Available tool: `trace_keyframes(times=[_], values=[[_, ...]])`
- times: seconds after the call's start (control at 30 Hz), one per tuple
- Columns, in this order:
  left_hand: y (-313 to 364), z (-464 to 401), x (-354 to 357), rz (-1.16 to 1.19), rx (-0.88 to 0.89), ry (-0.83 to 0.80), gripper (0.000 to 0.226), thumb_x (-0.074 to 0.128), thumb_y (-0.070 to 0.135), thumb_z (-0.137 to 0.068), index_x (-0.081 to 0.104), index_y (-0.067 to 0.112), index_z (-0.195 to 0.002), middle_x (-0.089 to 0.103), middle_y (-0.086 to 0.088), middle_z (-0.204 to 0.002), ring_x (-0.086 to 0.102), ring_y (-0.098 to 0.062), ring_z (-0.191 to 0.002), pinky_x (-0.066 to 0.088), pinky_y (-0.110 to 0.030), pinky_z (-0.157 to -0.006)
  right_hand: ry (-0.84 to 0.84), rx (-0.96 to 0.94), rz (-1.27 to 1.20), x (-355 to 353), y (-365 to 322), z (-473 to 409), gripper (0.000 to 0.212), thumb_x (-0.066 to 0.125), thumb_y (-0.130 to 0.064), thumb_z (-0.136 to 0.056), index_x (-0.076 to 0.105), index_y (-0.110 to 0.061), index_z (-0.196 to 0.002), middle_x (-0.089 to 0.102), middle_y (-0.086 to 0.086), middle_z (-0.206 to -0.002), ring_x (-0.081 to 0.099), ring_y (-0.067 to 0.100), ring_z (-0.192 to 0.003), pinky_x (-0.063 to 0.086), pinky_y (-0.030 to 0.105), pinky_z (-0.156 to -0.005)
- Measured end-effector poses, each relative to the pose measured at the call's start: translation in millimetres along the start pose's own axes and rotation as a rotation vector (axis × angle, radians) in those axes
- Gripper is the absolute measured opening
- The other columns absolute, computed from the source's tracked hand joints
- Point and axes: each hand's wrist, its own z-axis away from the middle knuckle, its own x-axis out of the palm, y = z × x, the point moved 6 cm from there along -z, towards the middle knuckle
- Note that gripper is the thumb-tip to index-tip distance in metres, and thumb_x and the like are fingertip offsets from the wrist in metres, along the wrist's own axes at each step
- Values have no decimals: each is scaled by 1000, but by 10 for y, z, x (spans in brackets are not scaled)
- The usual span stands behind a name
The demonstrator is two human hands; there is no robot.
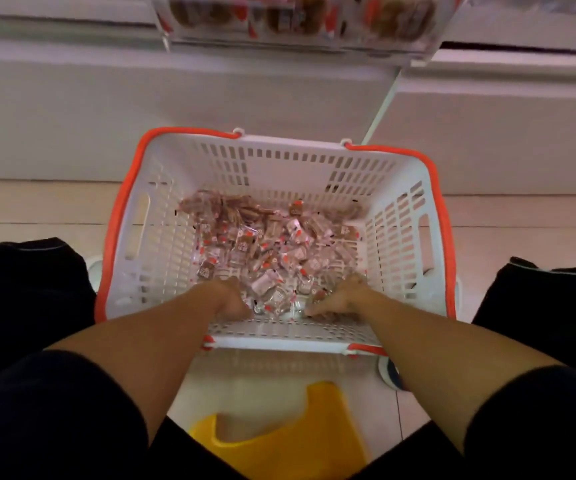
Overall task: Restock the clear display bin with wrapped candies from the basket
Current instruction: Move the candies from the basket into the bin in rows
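Observation:
A white slotted basket (162,216) with orange handles stands on the floor between my knees. Its bottom is covered with several small wrapped candies (265,244) in clear, red and brown wrappers. Both hands are down inside the near end of the basket. My left hand (229,299) curls around a heap of candies at the near wall. My right hand (338,299) mirrors it, fingers bent into the same heap. The clear display bin (300,22) hangs at the top of the view, blurred, with brown packets inside.
White cabinet fronts (106,109) rise behind the basket. A yellow stool (279,441) sits under me on the pale tiled floor. My dark-trousered knees (27,289) flank the basket left and right.

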Motion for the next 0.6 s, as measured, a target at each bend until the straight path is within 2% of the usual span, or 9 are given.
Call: trace_keyframes(times=[0.03, 0.07, 0.1, 0.17, 0.23, 0.37, 0.43, 0.5, 0.6], values=[[36, -54, -5, 42, 9, 14, 86, 71, 54, -79, 31, 23, -149, 40, -9, -148, 48, -31, -126, 46, -41, -101, 12, 8, 6, 12, -21, -15, 139, 76, -77, -58, 9, -7, -158, -6, 24, -163, 10, 42, -149, 19, 48, -122], [79, -91, -6, 63, 35, 21, 81, 74, 51, -79, 37, 24, -146, 43, -9, -145, 50, -30, -124, 47, -39, -100, 38, 11, 9, 17, -39, -4, 139, 79, -73, -60, 6, -5, -157, -2, 26, -162, 10, 43, -149, 18, 47, -123], [124, -123, 3, 65, 76, 12, 74, 73, 48, -81, 43, 24, -144, 45, -8, -143, 50, -28, -124, 45, -37, -101, 48, -11, -8, 14, -80, 11, 132, 83, -64, -62, 12, -2, -156, 11, 28, -160, 19, 42, -147, 23, 47, -121], [218, -157, 35, 6, 149, -19, 58, 68, 46, -87, 53, 23, -139, 53, -6, -140, 52, -25, -124, 42, -33, -104, 69, -66, -191, -14, -172, -1, 94, 90, -37, -63, 46, -5, -140, 50, 26, -141, 52, 39, -128, 45, 47, -107], [283, -156, 55, 4, 181, -34, 52, 67, 43, -89, 58, 21, -135, 58, -3, -136, 57, -23, -120, 44, -33, -104, 87, -123, -304, -44, -271, 1, 56, 86, -21, -67, 65, -7, -116, 68, 18, -115, 67, 35, -104, 57, 46, -90], [305, -162, 62, 80, 201, -60, 51, 65, 38, -92, 55, 15, -137, 56, -6, -138, 58, -26, -119, 46, -34, -101, 58, -127, -482, -54, -436, -13, 20, 73, -16, -88, 68, -4, -103, 70, 14, -90, 73, 30, -76, 63, 41, -62], [309, -153, 71, 137, 189, -73, 43, 65, 35, -93, 60, 8, -126, 62, -13, -128, 63, -27, -104, 50, -35, -91, -21, -91, -689, -36, -487, -16, 10, 70, -11, -92, 67, -2, -95, 65, 12, -88, 68, 26, -72, 61, 36, -51], [333, -137, 83, 209, 189, -85, 37, 67, 28, -92, 60, 5, -121, 65, -14, -119, 60, -24, -90, 52, -37, -85, -113, -108, -818, 12, -542, -12, 8, 72, -3, -88, 65, -1, -86, 62, 10, -89, 65, 22, -75, 59, 32, -49], [345, -95, 74, 365, 162, -121, 33, 65, 19, -94, 57, 3, -122, 61, -16, -102, 57, -26, -81, 51, -32, -67, -211, -148, -892, 126, -598, 11, 19, 74, 8, -82, 63, -6, -87, 66, 12, -95, 69, 23, -82, 62, 34, -62]])
